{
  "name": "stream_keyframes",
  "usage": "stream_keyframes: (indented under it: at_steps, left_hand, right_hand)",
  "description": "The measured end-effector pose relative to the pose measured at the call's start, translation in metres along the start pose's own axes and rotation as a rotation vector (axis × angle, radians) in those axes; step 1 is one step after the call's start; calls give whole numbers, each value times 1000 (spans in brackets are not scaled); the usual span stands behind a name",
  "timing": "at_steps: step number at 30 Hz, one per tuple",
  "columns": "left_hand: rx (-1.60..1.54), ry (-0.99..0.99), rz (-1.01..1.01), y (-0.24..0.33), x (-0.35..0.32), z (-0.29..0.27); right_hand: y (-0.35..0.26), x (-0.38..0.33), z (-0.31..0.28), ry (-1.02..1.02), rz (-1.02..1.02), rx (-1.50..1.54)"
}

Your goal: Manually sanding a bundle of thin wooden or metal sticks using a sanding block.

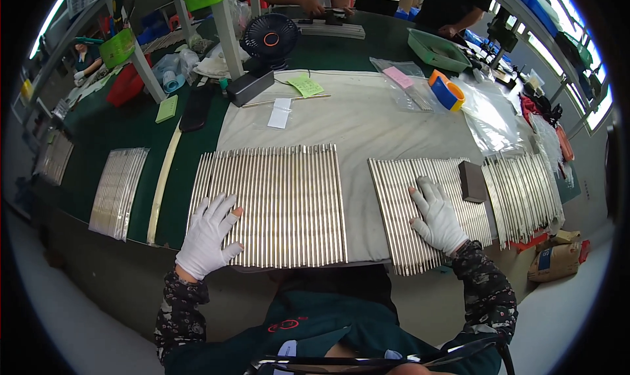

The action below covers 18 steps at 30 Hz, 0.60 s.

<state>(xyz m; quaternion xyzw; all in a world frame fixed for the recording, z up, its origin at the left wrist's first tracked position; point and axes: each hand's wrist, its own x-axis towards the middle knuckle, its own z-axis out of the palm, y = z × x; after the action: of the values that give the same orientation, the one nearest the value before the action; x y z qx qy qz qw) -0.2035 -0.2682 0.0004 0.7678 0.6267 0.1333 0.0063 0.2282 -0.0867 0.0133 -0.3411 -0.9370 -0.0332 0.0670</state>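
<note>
Along the tabletop's near edge, the rods (269,208) look like smooth, glossy metal streaked with reflections, while the bundle (119,191) toward the near left corner shines under clear plastic film. A pale sheet (361,122), seemingly cloth, lies matt and softly creased over the smooth dark green tabletop (178,194), and a block (472,181) nearer the right edge is dull-faced. Both gloves (205,244) are matt white fabric, the sleeves (184,303) printed cloth; toward the far edge are a smooth plastic bin (441,61), matt paper notes (305,85) and a glossy, crinkled plastic bag (492,119).
</note>
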Motion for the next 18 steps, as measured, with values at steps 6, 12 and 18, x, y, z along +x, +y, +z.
stream_keyframes:
  at_steps: [6,12,18]
  left_hand:
    - [-9,-9,7,-1,2,0]
    - [-14,-15,-8,-5,-4,-1]
    - [-21,-35,18,-9,1,1]
  right_hand:
    - [1,-2,-16,73,9,103]
    - [-62,-32,-129,812,-328,696]
    - [-97,-98,-158,1167,-553,322]
